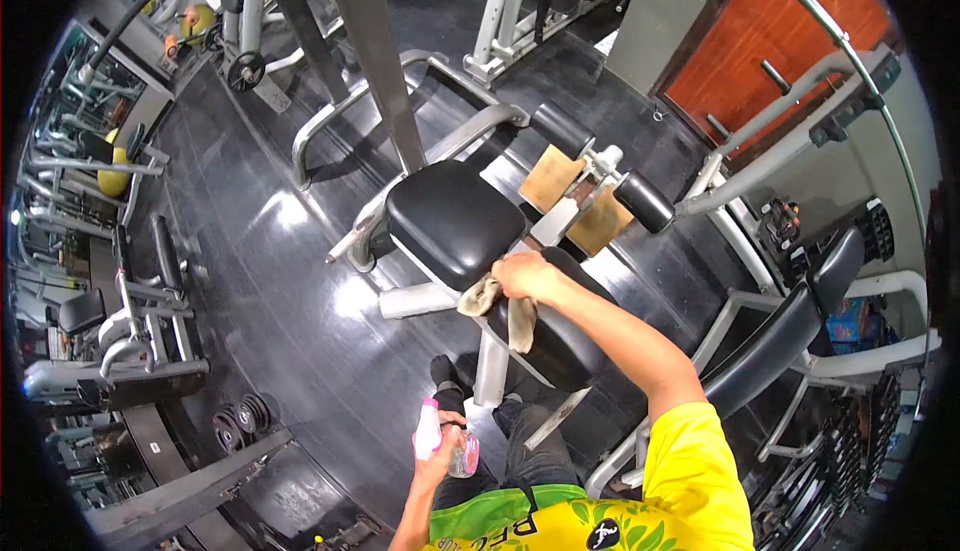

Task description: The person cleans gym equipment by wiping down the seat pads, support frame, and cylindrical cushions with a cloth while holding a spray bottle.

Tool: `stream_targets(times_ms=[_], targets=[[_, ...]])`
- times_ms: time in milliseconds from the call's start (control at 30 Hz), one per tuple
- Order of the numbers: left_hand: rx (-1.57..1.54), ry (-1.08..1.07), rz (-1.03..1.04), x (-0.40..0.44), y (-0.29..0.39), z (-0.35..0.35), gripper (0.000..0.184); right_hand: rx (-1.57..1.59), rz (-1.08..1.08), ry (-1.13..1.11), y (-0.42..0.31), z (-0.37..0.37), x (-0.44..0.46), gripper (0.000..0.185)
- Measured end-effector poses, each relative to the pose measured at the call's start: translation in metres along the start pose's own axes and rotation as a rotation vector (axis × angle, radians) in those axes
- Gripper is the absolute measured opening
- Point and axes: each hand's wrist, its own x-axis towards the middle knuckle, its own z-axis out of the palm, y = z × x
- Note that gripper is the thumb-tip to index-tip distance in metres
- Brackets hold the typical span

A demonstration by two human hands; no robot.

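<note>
The right hand (527, 276) is clutching one cloth (521, 326) where two black pads (455, 221) are nearly meeting — the left hand (435, 466) is gripping one bottle (428, 431); two black rollers (562, 129) are standing beyond.

Bottle (464, 459) partly hidden behind left fingers (452, 437)

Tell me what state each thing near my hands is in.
Spray bottle: held, fill level unclear
Left hand: closed, gripping
Cloth: bunched in the grip, hanging loose below
Right hand: closed, gripping
Black seat pad: no tears visible
</note>
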Motion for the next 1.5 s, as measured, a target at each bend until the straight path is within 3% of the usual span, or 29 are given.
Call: stream_targets(times_ms=[133, 200, 667, 800, 867, 933, 1000, 1033, 1200, 1233, 1300, 1333, 1400, 1467, 1500], targets=[[-0.003, 0.024, 0.002, 0.004, 0.007, 0.0, 0.022, 0.176, -0.081, -0.098, 0.05, 0.006, 0.018, 0.035], [0.008, 0.041, 0.039, 0.006, 0.009, -0.001, 0.023, 0.246, 0.013, -0.203, 0.058, -0.015, 0.012, 0.038], [-0.008, 0.019, 0.011, 0.013, 0.011, -0.001, 0.028, 0.258, 0.051, -0.165, 0.137, 0.004, 0.04, 0.045], [-0.019, 0.032, -0.021, 0.017, 0.011, -0.001, 0.028, 0.3, 0.201, -0.157, 0.172, 0.027, 0.044, 0.042], [0.043, 0.01, 0.008, 0.02, 0.004, -0.004, 0.029, 0.035, 0.186, -0.473, 0.212, 0.079, 0.052, 0.038], [0.032, 0.008, -0.013, 0.02, 0.006, -0.001, 0.028, 0.592, 0.607, -0.385, 0.269, 0.181, 0.031, 0.035], [0.02, -0.002, -0.038, 0.022, 0.006, 0.001, 0.028, 1.578, 0.455, -0.258, 0.294, 0.263, -0.011, 0.03], [0.042, -0.013, -0.018, 0.024, 0.002, 0.0, 0.027, 1.589, 0.464, -0.254, 0.289, 0.274, -0.024, 0.03], [0.032, -0.071, -0.105, 0.034, 0.019, 0.015, 0.025, 1.828, 0.578, 0.303, 0.264, 0.299, -0.08, 0.022], [0.021, -0.085, -0.095, 0.036, 0.019, 0.015, 0.025, 1.841, 0.59, 0.321, 0.252, 0.291, -0.092, 0.022], [0.013, -0.12, -0.092, 0.039, 0.017, 0.016, 0.024, 1.93, 0.373, 0.441, 0.223, 0.256, -0.127, 0.025], [-0.017, -0.115, -0.08, 0.04, 0.014, 0.016, 0.02, 1.935, 0.387, 0.46, 0.212, 0.248, -0.145, 0.025], [-0.047, -0.121, -0.07, 0.042, 0.01, 0.017, 0.02, 1.625, 0.547, 0.384, 0.188, 0.233, -0.177, 0.033], [-0.056, -0.148, -0.103, 0.044, 0.007, 0.017, 0.02, 1.156, 0.981, 0.333, 0.114, 0.138, -0.182, 0.035], [-0.054, -0.153, -0.101, 0.045, 0.009, 0.018, 0.02, 1.492, 0.624, 0.829, 0.127, 0.222, -0.18, 0.031]])
